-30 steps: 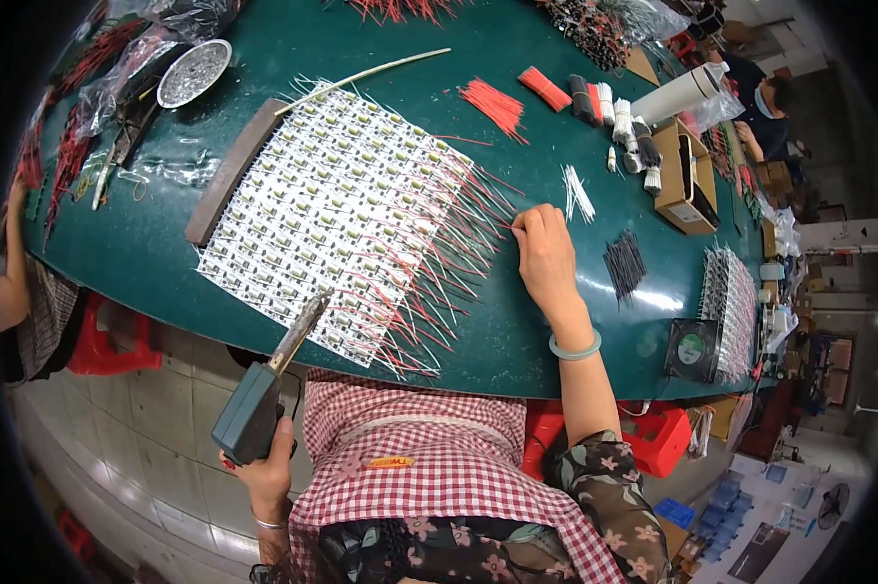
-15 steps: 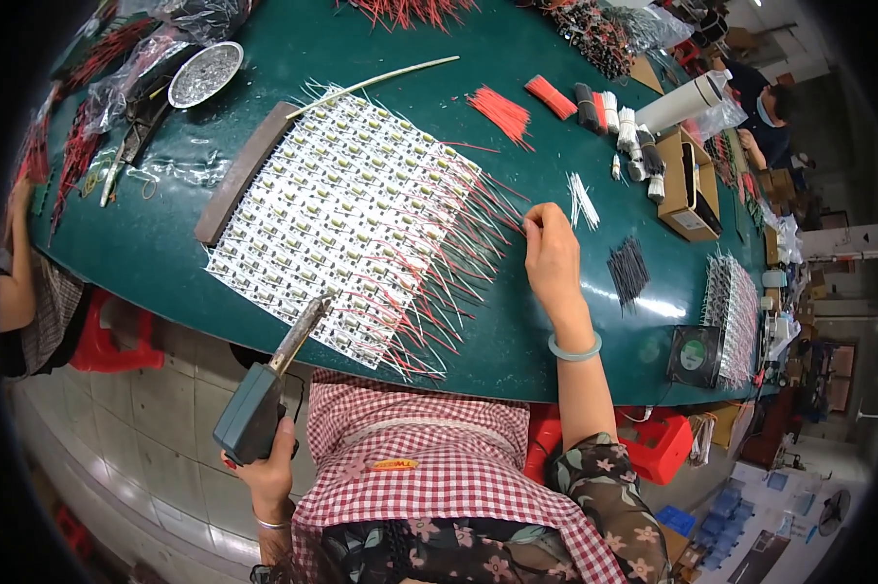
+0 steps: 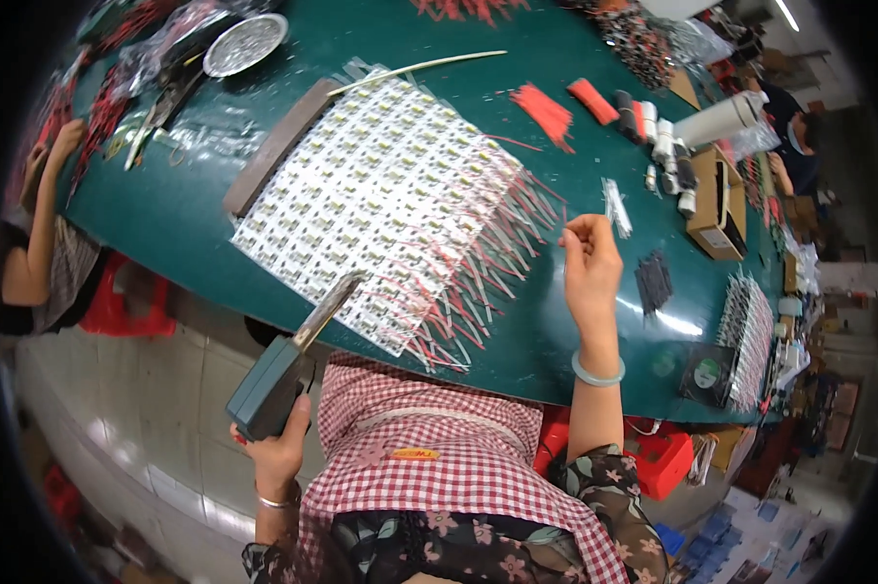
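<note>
My left hand [image 3: 281, 450] is wrapped round the handle of a dark green soldering gun [image 3: 266, 387]. The gun's metal tip points up and right, over the lower edge of a sheet of small white circuit boards [image 3: 351, 190]. Rows of thin red and white wires [image 3: 492, 248] stick out from the sheet's right side. Beyond those wire ends, my right hand [image 3: 594, 273] is closed in a pinch, with a thin red wire [image 3: 564, 210] at its fingertips. A dark bar [image 3: 281, 151] lies along the sheet's left edge.
On the green table [image 3: 546, 331] lie red wire bundles [image 3: 544, 117], white wires [image 3: 615, 208] and black wires [image 3: 654, 282]. A cardboard box [image 3: 717, 206], a white bottle [image 3: 721, 119] and a small fan [image 3: 706, 375] stand right. A metal dish [image 3: 246, 46] and a co-worker's arms [image 3: 45, 214] are left.
The whole view has shifted, so the table and sheet sit farther right. My right hand has moved slightly away from the wire ends. The soldering gun stays over the sheet's lower edge.
</note>
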